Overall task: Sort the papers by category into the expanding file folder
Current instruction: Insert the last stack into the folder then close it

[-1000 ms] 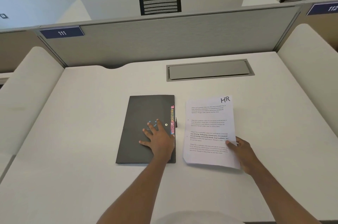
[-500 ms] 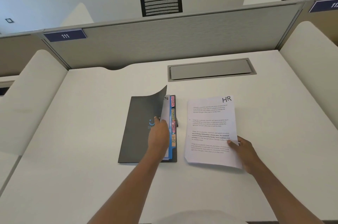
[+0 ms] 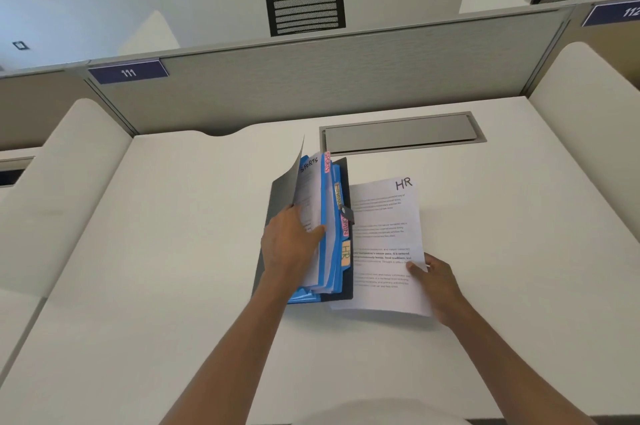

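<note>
My left hand (image 3: 291, 246) curls round the grey front cover (image 3: 282, 194) of the expanding file folder (image 3: 325, 213) and the SPORTS sheet (image 3: 310, 183) behind it, thumb on that sheet, with the blue pockets (image 3: 329, 275) fanned just right of my fingertips. My right hand (image 3: 438, 282) pinches the HR paper (image 3: 384, 227) at its right edge, thumb on top, fingers hidden, probably beneath. The paper lies against the folder, between my hands.

Black folder (image 3: 278, 194), blue dividers (image 3: 325, 216), white paper (image 3: 384, 241).

matt dark folder (image 3: 277, 213), white paper sheet (image 3: 384, 244)
</note>
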Action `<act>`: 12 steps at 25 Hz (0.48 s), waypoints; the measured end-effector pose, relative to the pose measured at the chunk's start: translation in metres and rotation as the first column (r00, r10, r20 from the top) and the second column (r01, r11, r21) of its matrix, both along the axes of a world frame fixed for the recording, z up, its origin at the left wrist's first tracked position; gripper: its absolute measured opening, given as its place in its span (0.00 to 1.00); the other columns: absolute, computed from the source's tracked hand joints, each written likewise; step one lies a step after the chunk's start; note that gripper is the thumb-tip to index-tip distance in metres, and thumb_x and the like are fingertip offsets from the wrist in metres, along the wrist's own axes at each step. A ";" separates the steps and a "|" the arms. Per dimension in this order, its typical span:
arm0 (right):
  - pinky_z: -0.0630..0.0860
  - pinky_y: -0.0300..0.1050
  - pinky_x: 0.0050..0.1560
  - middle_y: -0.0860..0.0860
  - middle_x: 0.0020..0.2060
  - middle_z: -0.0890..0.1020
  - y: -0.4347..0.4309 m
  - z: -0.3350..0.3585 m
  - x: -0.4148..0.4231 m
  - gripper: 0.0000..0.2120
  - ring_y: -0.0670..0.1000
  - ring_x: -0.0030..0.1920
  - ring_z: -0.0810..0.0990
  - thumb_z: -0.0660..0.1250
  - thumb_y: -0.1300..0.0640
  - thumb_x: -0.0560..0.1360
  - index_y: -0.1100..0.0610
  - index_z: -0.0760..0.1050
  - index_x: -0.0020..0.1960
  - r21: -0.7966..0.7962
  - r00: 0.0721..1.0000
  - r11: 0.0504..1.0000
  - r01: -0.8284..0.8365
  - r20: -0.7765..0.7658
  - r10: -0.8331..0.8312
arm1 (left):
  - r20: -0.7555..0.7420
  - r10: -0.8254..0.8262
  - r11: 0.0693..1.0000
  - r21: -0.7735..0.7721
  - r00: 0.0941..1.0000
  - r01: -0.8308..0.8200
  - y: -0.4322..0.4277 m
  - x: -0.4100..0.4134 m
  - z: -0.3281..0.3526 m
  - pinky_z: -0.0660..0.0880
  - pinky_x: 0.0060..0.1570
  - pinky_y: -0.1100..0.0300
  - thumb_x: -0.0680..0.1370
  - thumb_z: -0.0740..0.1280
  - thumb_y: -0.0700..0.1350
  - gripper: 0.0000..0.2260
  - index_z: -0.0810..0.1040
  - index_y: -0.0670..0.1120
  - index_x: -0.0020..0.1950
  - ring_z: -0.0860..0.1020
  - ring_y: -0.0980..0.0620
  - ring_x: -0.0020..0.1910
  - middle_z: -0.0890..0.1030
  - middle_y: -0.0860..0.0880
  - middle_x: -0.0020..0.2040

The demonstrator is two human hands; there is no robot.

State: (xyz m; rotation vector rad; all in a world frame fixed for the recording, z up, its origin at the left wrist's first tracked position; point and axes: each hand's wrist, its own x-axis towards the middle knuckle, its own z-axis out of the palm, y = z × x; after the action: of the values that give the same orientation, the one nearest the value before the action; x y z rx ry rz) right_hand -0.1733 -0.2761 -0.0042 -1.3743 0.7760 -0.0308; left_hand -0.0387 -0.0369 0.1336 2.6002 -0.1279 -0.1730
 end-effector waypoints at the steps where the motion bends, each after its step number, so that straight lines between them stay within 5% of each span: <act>1: 0.82 0.60 0.58 0.53 0.55 0.87 0.008 0.003 0.005 0.11 0.57 0.52 0.87 0.69 0.61 0.80 0.56 0.81 0.62 0.009 1.000 1.000 -0.009 0.008 0.009 | 0.008 -0.019 1.000 0.008 1.000 0.019 -0.002 -0.002 0.001 0.77 0.45 0.57 0.75 0.75 0.63 0.24 0.74 0.51 0.63 0.81 0.52 0.51 0.79 0.56 0.58; 5: 0.83 0.60 0.55 0.53 0.51 0.88 0.045 0.020 0.026 0.10 0.58 0.50 0.87 0.68 0.62 0.80 0.56 0.82 0.60 0.043 0.999 0.999 -0.021 0.049 0.019 | 0.014 -0.103 0.994 0.047 0.995 0.102 -0.011 -0.017 -0.002 0.79 0.51 0.55 0.72 0.78 0.63 0.33 0.69 0.51 0.70 0.81 0.52 0.60 0.76 0.54 0.69; 12: 0.84 0.59 0.53 0.53 0.52 0.87 0.077 0.035 0.036 0.10 0.57 0.51 0.87 0.67 0.61 0.81 0.56 0.81 0.61 0.085 0.995 0.996 0.037 0.091 -0.045 | -0.049 -0.163 0.983 0.083 0.985 0.167 -0.020 -0.031 -0.032 0.82 0.61 0.45 0.69 0.82 0.58 0.58 0.45 0.51 0.84 0.67 0.49 0.78 0.50 0.54 0.85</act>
State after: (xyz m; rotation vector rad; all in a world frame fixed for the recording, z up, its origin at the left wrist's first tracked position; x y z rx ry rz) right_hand -0.1370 -0.1989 0.0309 -1.2686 0.7202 -0.0930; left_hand -0.0695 -0.0567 0.1016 2.6697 -0.3279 -0.2992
